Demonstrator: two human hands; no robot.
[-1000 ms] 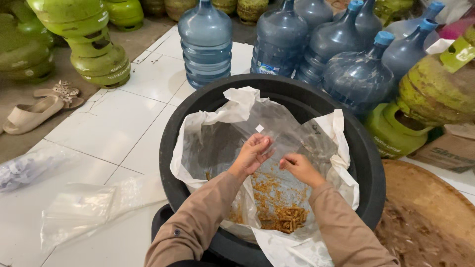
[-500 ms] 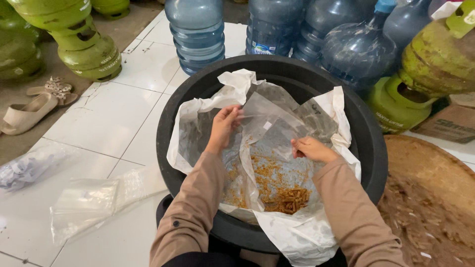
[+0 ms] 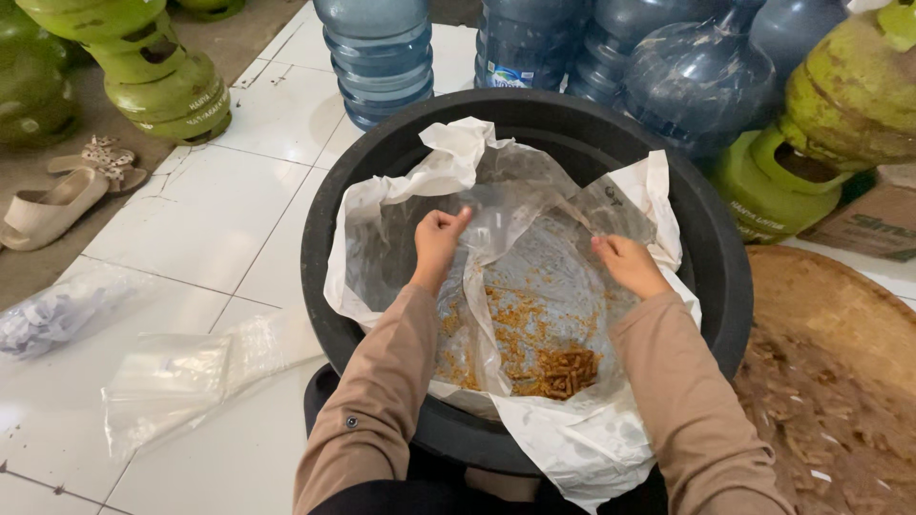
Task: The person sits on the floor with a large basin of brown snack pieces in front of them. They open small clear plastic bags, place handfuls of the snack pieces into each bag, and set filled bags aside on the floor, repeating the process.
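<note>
White tiled floor [image 3: 229, 219], big black round plastic tub [image 3: 711, 248]. Left hand [image 3: 437, 238], right hand [image 3: 627, 264] pinch thin clear plastic bag [image 3: 520, 248] mouth edges between fingertips; looks flimsy, slippery, light; brown fried bits [image 3: 563, 370] below fingers.

Brown cardboard box [image 3: 873, 221] far right; clear plastic bags [image 3: 176, 377] on left floor.

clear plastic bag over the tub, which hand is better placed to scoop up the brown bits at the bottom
Probably the right hand: it sits nearer the brown bits, low in the white liner. The left hand pinches the clear bag higher up, farther off.
</note>
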